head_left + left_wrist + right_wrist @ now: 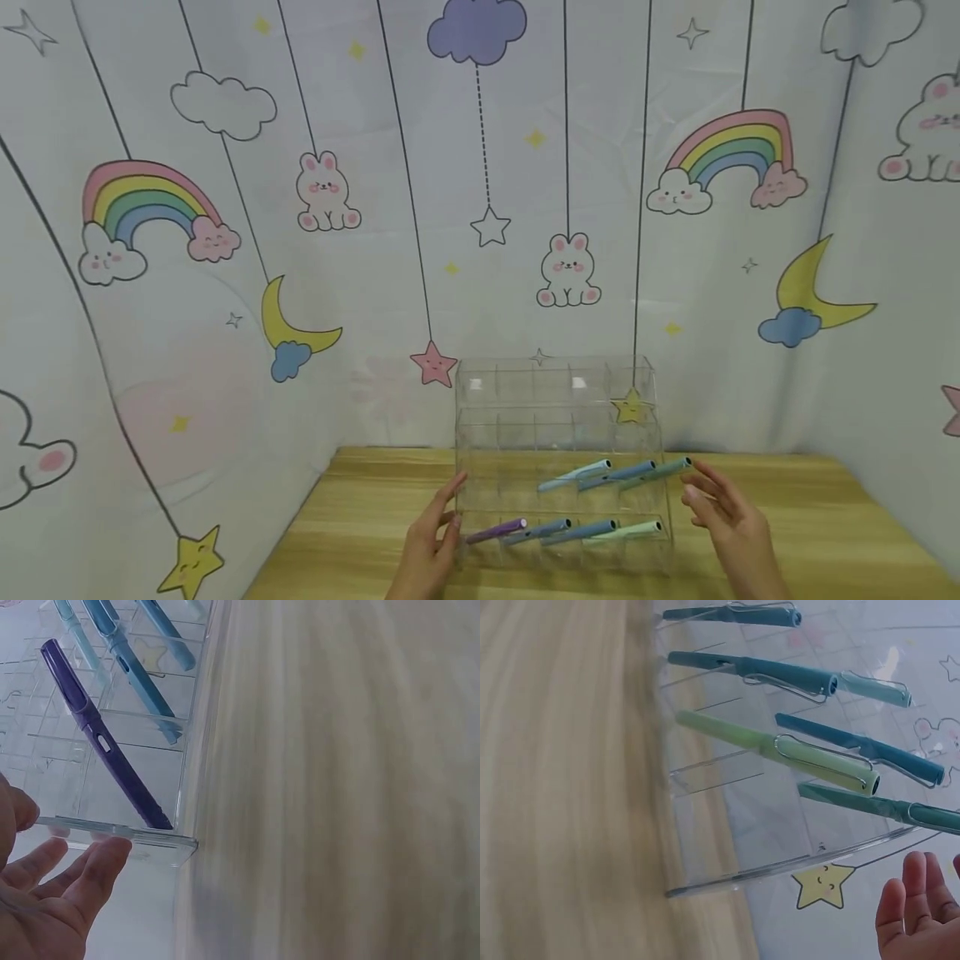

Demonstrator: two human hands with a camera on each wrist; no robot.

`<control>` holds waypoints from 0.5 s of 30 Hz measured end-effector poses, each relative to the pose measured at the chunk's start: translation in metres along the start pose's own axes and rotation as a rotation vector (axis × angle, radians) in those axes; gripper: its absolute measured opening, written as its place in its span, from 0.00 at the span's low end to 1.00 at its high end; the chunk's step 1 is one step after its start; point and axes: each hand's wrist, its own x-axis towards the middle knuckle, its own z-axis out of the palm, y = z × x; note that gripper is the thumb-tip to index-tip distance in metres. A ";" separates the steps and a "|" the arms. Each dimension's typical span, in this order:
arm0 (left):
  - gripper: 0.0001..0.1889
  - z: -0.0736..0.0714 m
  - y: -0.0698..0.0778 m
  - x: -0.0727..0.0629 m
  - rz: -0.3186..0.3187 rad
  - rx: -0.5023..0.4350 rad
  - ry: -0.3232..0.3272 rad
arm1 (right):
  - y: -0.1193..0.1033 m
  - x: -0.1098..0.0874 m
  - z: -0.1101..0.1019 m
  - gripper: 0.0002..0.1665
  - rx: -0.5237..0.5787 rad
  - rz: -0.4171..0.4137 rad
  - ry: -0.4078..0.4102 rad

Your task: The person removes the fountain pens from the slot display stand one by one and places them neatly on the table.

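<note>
A clear plastic tiered rack (555, 425) with compartments stands on the table and holds several clip pens, all slanting. Its lowest tier carries a purple pen (105, 742), two blue pens and a light green pen (780, 754). One tier up lie a pale blue pen (575, 475), a blue pen (618, 475) and a teal-green pen (877, 804). My left hand (431, 537) touches the rack's left side panel with its fingertips, nearest the purple pen. Off the right side, my right hand (727, 521) has loosely bent fingers, near the teal-green pen's capped end, holding nothing.
The wood-grain table (360, 508) extends to both sides of the rack. Behind it hangs a white curtain (495, 317) printed with rainbows, rabbits, moons and stars, which also shows through the clear plastic.
</note>
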 end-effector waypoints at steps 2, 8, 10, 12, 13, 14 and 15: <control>0.35 -0.002 -0.001 0.000 0.000 0.017 -0.009 | -0.003 0.007 0.004 0.34 0.017 0.020 0.005; 0.35 -0.004 -0.002 -0.002 0.005 0.066 -0.056 | -0.003 0.016 0.012 0.30 0.101 0.019 0.052; 0.36 -0.005 -0.002 -0.002 -0.001 0.057 -0.059 | -0.004 0.018 0.015 0.29 0.092 0.015 0.063; 0.36 -0.005 -0.002 -0.001 -0.008 0.050 -0.057 | -0.006 0.020 0.017 0.30 0.063 0.017 0.069; 0.36 -0.005 -0.001 -0.001 -0.015 0.046 -0.057 | -0.006 0.020 0.018 0.30 0.044 0.018 0.073; 0.36 -0.004 -0.001 -0.001 -0.025 0.040 -0.055 | -0.007 0.020 0.018 0.31 0.028 0.018 0.073; 0.36 -0.004 -0.001 -0.001 -0.030 0.039 -0.055 | -0.008 0.020 0.019 0.31 0.019 0.019 0.076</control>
